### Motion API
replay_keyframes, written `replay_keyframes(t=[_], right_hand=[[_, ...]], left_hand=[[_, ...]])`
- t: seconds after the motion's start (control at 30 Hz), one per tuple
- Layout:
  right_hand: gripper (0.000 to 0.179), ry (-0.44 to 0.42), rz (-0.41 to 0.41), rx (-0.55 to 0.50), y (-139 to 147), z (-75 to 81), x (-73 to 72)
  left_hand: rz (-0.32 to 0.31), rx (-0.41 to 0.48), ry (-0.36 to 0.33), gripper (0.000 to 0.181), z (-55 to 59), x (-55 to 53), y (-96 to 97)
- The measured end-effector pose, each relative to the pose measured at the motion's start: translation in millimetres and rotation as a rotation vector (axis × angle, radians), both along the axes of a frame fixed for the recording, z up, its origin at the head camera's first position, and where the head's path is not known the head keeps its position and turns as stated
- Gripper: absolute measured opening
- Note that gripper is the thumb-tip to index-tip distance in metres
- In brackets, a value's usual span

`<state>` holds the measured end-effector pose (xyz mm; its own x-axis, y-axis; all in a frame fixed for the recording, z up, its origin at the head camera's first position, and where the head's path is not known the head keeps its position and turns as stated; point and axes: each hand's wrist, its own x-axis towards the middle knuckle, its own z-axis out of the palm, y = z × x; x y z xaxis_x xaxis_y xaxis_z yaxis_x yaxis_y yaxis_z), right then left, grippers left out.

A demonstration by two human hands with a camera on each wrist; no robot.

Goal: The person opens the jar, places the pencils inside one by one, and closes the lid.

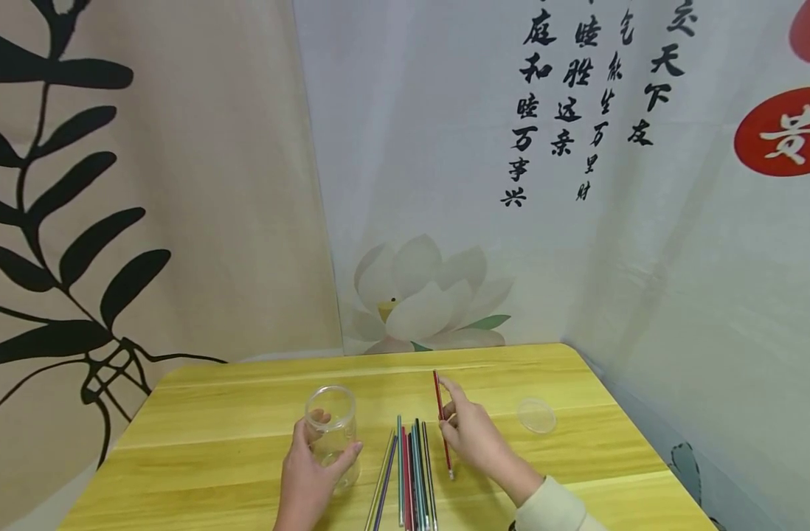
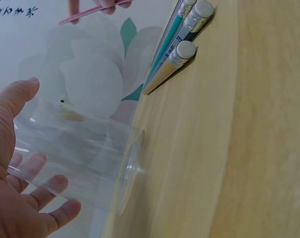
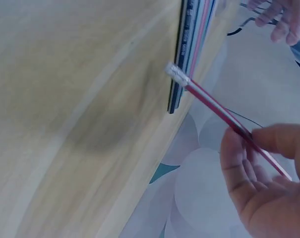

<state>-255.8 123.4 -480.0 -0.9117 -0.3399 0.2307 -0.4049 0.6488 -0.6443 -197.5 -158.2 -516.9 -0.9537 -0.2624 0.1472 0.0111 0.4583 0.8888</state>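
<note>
My left hand (image 1: pixel 307 472) holds a clear plastic jar (image 1: pixel 341 435) that stands upright on the table, its mouth uncovered. Seen from the left wrist, the thumb lies on one side of the jar (image 2: pixel 85 148) and the fingers on the other. Between the thumb and fingers of my right hand (image 1: pixel 474 435) is a red pencil (image 1: pixel 438 391). It is lifted above the tabletop, and the right wrist view shows the white eraser end of the pencil (image 3: pixel 209 101) pointing away from the palm. Several pencils (image 1: pixel 416 464) lie side by side between the two hands.
A round clear lid (image 1: pixel 536 416) lies flat to the right of my right hand. The yellow wood-grain table (image 1: pixel 212 420) ends at a back edge near a hanging cloth (image 1: pixel 431 184) printed with a lotus and black writing.
</note>
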Motion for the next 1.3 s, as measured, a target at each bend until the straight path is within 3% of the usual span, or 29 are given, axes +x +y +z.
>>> replay_keyframes(t=[0.13, 0.33, 0.93, 1.3], right_hand=[[0.095, 0.053, -0.027, -0.004, 0, -2.8, 1.0], [0.105, 0.070, -0.015, -0.007, 2, -2.4, 3.2], [0.100, 0.082, 0.011, -0.015, 7, -5.4, 7.8], [0.085, 0.167, 0.057, -0.071, 9, -5.2, 13.2]], left_hand=[[0.004, 0.000, -0.009, 0.091, -0.2, 2.7, 1.9], [0.012, -0.009, -0.002, 0.089, 0.6, 7.6, 4.5], [0.034, 0.008, -0.011, 0.093, 3.4, 20.5, 14.6], [0.047, 0.014, -0.002, 0.094, 2.9, 27.3, 20.4]])
